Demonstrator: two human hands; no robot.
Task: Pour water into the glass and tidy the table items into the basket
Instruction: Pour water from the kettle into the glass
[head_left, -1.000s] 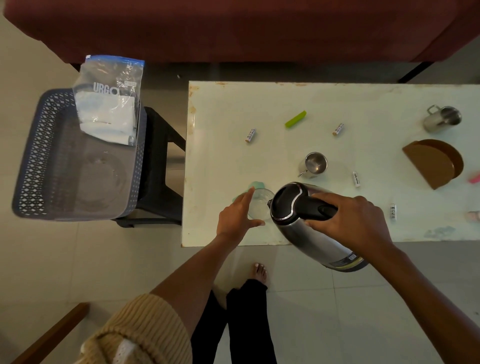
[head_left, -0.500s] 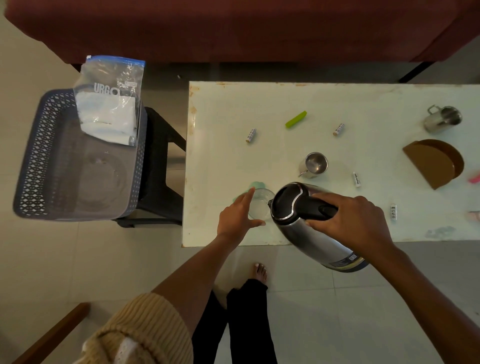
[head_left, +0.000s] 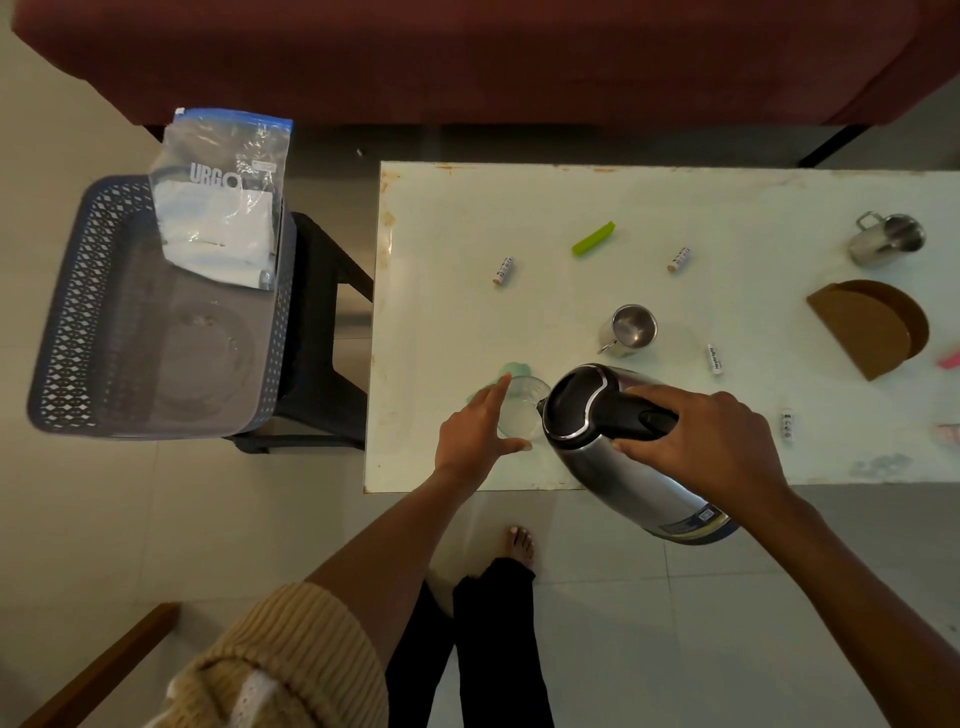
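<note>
My right hand (head_left: 711, 447) grips the tilted kettle (head_left: 618, 452) with its spout at the glass (head_left: 524, 410) near the table's (head_left: 571, 208) front edge, steadied by my cupped left hand (head_left: 475, 436); pouring seems underway, while batteries (head_left: 503, 270) lie untidied and the basket (head_left: 72, 312) holds only a bag.

kettle (head_left: 618, 483) glossy steel; glass (head_left: 524, 410) clear; basket (head_left: 78, 312) perforated plastic
</note>
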